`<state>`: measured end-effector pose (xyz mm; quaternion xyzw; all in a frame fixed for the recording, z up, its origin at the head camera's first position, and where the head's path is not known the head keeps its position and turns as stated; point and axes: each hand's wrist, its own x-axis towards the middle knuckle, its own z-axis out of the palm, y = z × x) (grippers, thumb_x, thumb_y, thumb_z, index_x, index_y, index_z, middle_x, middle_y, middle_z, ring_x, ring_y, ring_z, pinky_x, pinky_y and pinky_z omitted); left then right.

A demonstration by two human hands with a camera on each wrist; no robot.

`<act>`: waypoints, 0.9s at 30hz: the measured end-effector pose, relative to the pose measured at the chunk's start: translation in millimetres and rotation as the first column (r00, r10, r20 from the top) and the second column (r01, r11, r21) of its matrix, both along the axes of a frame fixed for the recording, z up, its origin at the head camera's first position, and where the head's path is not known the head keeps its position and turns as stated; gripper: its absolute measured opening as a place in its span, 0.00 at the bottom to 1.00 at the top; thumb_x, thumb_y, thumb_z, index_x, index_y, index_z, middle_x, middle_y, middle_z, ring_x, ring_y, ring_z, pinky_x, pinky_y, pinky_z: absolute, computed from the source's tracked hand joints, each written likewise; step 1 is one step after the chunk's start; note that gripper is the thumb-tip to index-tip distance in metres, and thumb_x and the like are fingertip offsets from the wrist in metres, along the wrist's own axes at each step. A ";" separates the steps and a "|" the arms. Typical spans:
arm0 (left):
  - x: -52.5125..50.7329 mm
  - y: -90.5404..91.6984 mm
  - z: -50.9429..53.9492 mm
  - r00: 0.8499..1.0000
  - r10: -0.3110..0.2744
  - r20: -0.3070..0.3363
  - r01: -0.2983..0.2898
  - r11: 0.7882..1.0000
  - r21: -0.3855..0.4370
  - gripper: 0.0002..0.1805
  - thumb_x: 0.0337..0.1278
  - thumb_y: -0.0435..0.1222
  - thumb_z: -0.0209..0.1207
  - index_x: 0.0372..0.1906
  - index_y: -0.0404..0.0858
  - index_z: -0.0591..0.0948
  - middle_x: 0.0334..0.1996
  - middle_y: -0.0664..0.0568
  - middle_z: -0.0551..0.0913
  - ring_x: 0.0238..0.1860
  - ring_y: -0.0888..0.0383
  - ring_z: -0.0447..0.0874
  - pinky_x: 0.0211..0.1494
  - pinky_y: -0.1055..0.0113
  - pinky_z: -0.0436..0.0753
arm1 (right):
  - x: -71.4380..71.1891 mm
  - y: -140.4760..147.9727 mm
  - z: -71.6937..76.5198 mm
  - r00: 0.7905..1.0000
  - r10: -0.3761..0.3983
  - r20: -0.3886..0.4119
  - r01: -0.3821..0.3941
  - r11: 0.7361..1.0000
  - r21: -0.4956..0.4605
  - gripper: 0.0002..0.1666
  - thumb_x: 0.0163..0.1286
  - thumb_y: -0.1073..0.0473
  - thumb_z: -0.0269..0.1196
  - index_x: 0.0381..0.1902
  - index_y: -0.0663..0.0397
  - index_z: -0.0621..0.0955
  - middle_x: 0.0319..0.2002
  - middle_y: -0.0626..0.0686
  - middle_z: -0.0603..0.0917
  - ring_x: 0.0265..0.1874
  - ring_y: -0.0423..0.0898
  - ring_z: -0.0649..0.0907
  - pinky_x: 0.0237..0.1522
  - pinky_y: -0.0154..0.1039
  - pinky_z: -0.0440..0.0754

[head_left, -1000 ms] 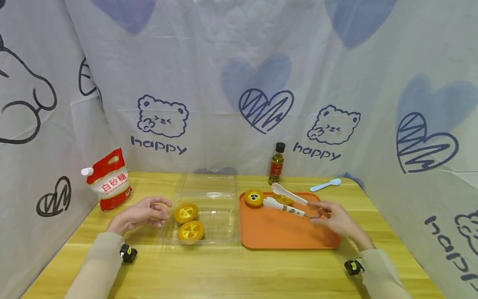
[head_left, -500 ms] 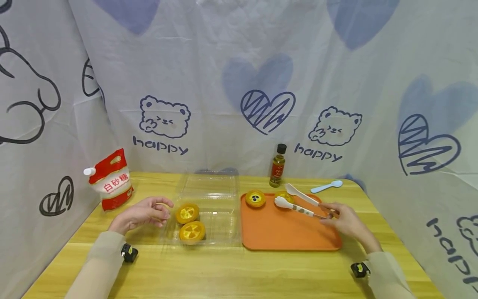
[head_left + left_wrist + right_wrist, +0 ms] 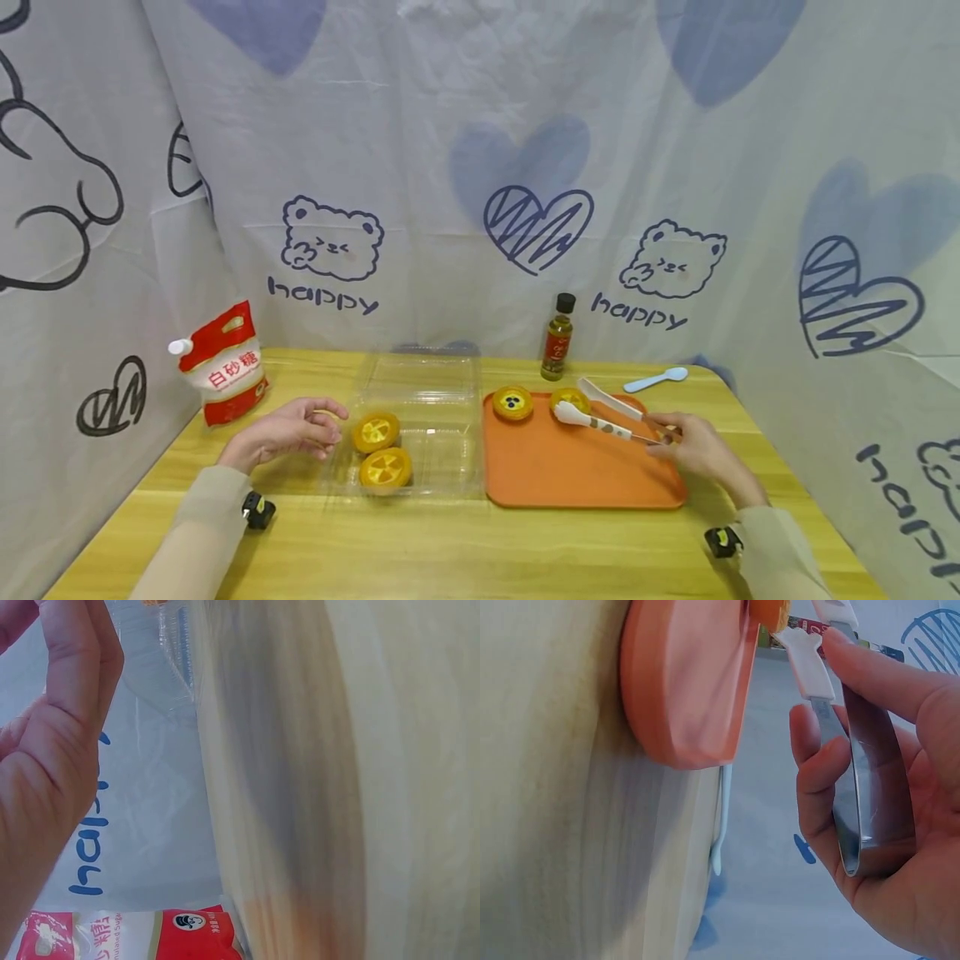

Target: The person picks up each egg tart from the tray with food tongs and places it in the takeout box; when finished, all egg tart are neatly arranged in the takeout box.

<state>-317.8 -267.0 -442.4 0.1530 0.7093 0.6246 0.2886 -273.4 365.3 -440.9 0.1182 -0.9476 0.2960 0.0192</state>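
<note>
My right hand [image 3: 697, 450] holds a pair of tongs [image 3: 600, 423] with white tips and metal arms; its fingers and thumb show around the metal in the right wrist view. The tong tips stand apart at a yellow egg tart [image 3: 567, 397] on the orange tray [image 3: 555, 471]; contact cannot be told. A second tart with dark berries [image 3: 513, 403] lies left of it. My left hand [image 3: 292, 429], fingers loosely bent and holding nothing, hovers beside a clear plastic box [image 3: 450, 467]. Two tarts with wedge-patterned tops, one behind [image 3: 377, 432] and one in front [image 3: 386, 469], sit in its left side.
The box's lid [image 3: 420, 371] stands open at the back. A red and white sugar bag [image 3: 228, 367] stands at the left. Behind the tray are a dark-capped bottle [image 3: 557, 346] and a light blue spoon [image 3: 655, 381]. Printed cloth walls enclose the table [image 3: 450, 550].
My right hand has moved right with the tongs, so their tips have gone from between the tray's two tarts to the right-hand one. My left hand stays nearly still.
</note>
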 end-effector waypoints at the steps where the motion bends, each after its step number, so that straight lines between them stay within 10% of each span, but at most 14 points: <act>1: 0.2 -0.3 -0.3 1.000 0.003 0.002 -0.003 1.000 0.000 0.25 0.63 0.27 0.57 0.60 0.24 0.62 0.35 0.46 0.82 0.32 0.57 0.82 0.39 0.65 0.87 | -0.7 -0.9 -0.4 1.000 -0.007 -0.005 0.008 1.000 0.009 0.30 0.62 0.58 0.70 0.61 0.63 0.78 0.55 0.65 0.82 0.47 0.56 0.83 0.43 0.39 0.83; 27: -0.8 -0.1 -2.7 1.000 0.026 0.009 -0.026 1.000 -0.007 0.26 0.62 0.27 0.58 0.60 0.22 0.62 0.35 0.45 0.82 0.31 0.57 0.81 0.38 0.64 0.87 | -5.0 -10.7 -4.1 0.998 -0.026 -0.050 0.027 0.999 0.031 0.23 0.63 0.61 0.68 0.56 0.61 0.81 0.50 0.63 0.84 0.41 0.50 0.82 0.44 0.46 0.81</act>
